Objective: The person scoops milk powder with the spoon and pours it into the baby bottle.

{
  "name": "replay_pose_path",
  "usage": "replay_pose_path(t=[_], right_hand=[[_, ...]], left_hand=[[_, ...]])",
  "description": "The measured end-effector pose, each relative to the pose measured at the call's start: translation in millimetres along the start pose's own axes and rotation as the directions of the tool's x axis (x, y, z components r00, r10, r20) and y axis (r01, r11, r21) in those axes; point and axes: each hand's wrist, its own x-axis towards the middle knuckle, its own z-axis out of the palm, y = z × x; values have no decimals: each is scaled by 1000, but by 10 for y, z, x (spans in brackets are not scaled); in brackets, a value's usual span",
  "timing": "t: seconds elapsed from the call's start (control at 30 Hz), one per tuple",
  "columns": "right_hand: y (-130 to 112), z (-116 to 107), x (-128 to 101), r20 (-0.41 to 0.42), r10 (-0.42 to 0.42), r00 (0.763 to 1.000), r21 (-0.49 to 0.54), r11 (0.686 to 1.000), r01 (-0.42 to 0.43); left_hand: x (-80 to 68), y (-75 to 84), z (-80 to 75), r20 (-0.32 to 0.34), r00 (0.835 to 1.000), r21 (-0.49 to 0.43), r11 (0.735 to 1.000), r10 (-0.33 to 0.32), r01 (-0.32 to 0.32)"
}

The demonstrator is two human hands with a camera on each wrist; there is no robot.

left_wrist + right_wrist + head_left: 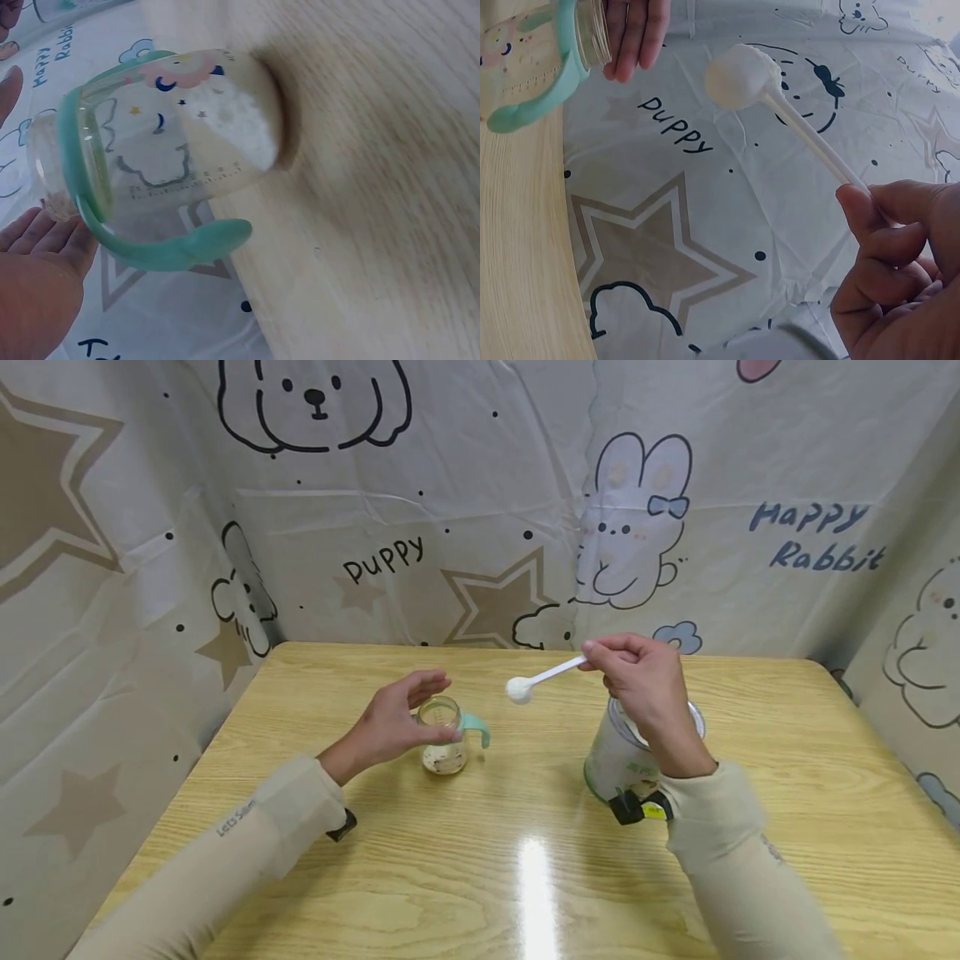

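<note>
Your right wrist hides most of the jar (609, 758) below it. Your right hand (647, 687) pinches the scoop (542, 677), its heaped bowl out to the left. Your left hand (395, 720), fingers spread, rests against the bottle (444, 737) on the surface (525, 877)

The white plastic scoop (536, 679) is pinched by the end of its long thin handle in the right hand (645, 689), lying nearly level with its round bowl, heaped with white powder, out past the fingertips toward the bottle. The small clear baby bottle (444, 737) stands upright and uncapped on the table (525, 860), with teal loop handles, a printed scale and cartoon pattern on its wall, and some whitish powder in its bottom. It sits just beside the fingers of the left hand (393, 720), which lie straight alongside its neck, and below and short of the scoop's bowl.
</note>
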Motion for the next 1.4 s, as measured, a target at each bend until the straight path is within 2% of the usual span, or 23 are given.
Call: replay_pose_path(t=[0.4,0.97,1.23,1.4], right_hand=[[-24,240,23,45,-25,999,39,999,23],[75,667,48,104,-75,992,71,995,68],[129,863,33,102,-123,987,26,992,121],[193,943,18,134,-184,974,18,983,183]], left_hand=[[-35,-179,80,-42,999,115,993,16,-11],[-9,-195,40,-8,999,111,993,-50,50],[7,-195,52,-15,999,111,993,-44,45],[12,-191,50,-20,999,122,991,-46,48]])
